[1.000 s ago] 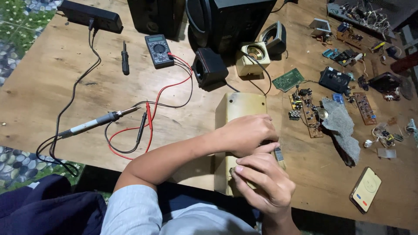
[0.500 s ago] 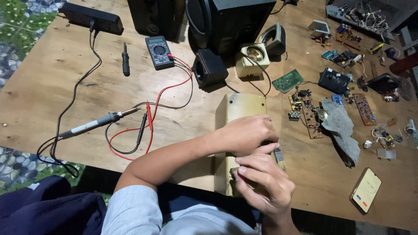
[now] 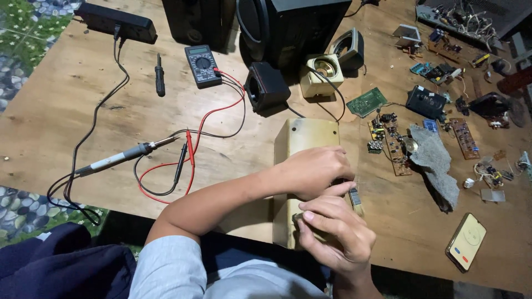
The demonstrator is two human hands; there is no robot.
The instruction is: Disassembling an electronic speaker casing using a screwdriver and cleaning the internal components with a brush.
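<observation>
The cream box point(image 3: 306, 138) lies on the table point(image 3: 66, 111) right before me, under both hands. My left hand point(image 3: 318, 169) presses flat over its middle; my right hand point(image 3: 335, 232) curls at its near end, fingertips pinching a small dark part there.

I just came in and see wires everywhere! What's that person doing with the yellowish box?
A person has both hands on a cream-coloured box lying on the wooden table. The left hand presses down on its top, and the right hand pinches something small at its near edge. A soldering iron, a multimeter with red and black leads, small speakers and circuit boards lie around.
</observation>
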